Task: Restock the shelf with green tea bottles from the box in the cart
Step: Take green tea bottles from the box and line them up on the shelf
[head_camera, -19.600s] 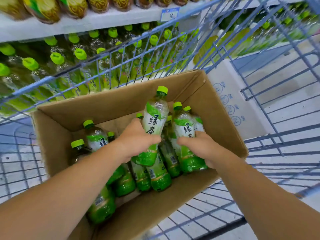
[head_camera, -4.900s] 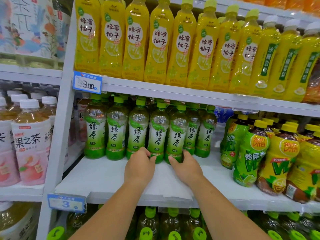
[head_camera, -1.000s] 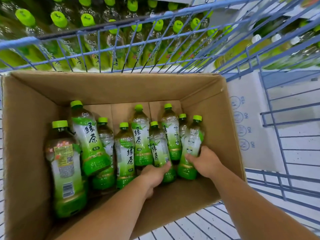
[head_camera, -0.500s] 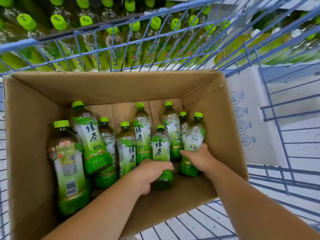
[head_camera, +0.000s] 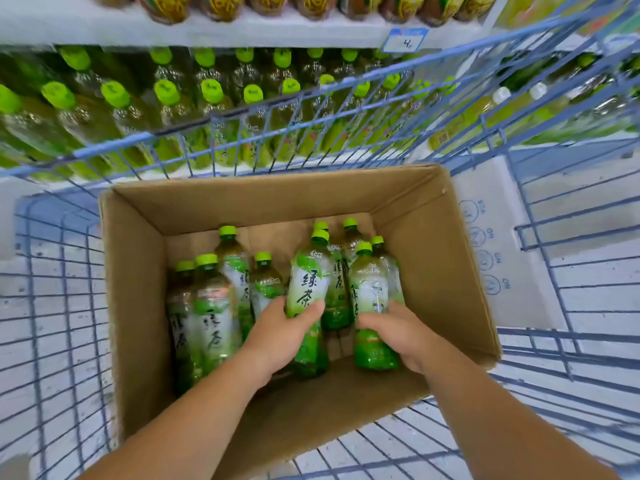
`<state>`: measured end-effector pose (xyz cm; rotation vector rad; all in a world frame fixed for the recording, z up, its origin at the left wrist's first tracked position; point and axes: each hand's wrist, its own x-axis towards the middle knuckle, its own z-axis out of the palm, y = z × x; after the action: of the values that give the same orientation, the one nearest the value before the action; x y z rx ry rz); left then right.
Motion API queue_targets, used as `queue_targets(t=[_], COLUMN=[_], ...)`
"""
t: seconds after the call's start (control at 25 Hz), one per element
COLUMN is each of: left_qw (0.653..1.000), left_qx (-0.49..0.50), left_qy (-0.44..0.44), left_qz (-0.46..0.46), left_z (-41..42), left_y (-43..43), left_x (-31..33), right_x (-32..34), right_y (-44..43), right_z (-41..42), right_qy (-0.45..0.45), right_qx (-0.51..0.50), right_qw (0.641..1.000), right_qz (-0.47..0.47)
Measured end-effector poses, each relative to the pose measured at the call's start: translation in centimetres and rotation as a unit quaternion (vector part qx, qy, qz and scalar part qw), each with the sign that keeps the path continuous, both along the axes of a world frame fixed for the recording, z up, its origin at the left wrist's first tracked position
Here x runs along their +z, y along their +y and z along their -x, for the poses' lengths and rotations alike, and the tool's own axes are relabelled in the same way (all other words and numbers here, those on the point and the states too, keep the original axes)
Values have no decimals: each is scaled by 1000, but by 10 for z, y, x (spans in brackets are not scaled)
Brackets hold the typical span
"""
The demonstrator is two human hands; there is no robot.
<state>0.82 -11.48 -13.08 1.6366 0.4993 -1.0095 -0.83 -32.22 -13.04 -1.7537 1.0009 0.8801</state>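
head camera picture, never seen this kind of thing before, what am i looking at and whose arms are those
There is no machine here. The one picture comes from a camera worn on a person's head, looking forward and down, so the two arms reaching in from below are the wearer's own. The person stands over a blue wire cart with an open cardboard box inside it. The box holds green tea bottles with green caps. The left grip, simply a bare hand, is wrapped round one tea bottle. The right grip is wrapped round a second bottle beside it. The remaining bottles sit further left and behind. Beyond the cart, a store shelf has rows of green-capped shelf bottles below it.
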Motion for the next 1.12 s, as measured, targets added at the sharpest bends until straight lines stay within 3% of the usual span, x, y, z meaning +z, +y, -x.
queue_targets(t=[0.28,0.6,1.12], left_qw=[999,990,983], left_qx=[-43,-39,51], left_qy=[-18,-114,-166], left_qz=[-12,69,58], left_z=[-15,-15,-12], left_y=[58,133,333], left_x=[26,105,268], right_x=[43,93,271], right_y=[67,168,353], right_z=[10,10,8], right_qy=[-44,-132,-249], right_qx=[6,34,7], right_qw=[999,990,967], right_qz=[24,37,51])
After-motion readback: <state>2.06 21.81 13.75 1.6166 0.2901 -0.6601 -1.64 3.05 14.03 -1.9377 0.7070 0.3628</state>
